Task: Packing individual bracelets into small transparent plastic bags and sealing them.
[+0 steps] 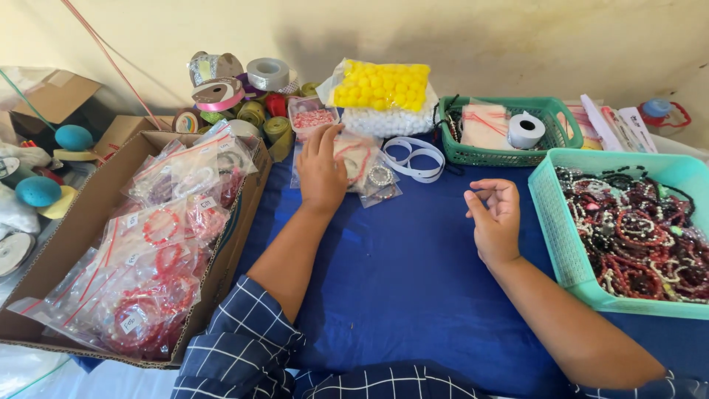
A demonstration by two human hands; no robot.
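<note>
- Head view: left hand (323, 171) lies flat with fingers spread, grip released, pressing down on a small pile of clear bracelet packets (367, 171) on the blue counter (399, 281).
- Right hand (493, 216) hovers just above the counter, fingers curled loosely inward; whether the grip pinches anything cannot be told.
- Just right of that hand stands a teal basket (555, 229) heaped with beaded bracelets (642, 236).
- At the left edge of the counter a cardboard box (81, 222) holds bagged red bracelets (159, 258).
- Behind the packets lie a bag of yellow balls (380, 85), a white strap loop (417, 159), ribbon rolls (255, 103) and a green basket (561, 137) with a tape roll (526, 130).
</note>
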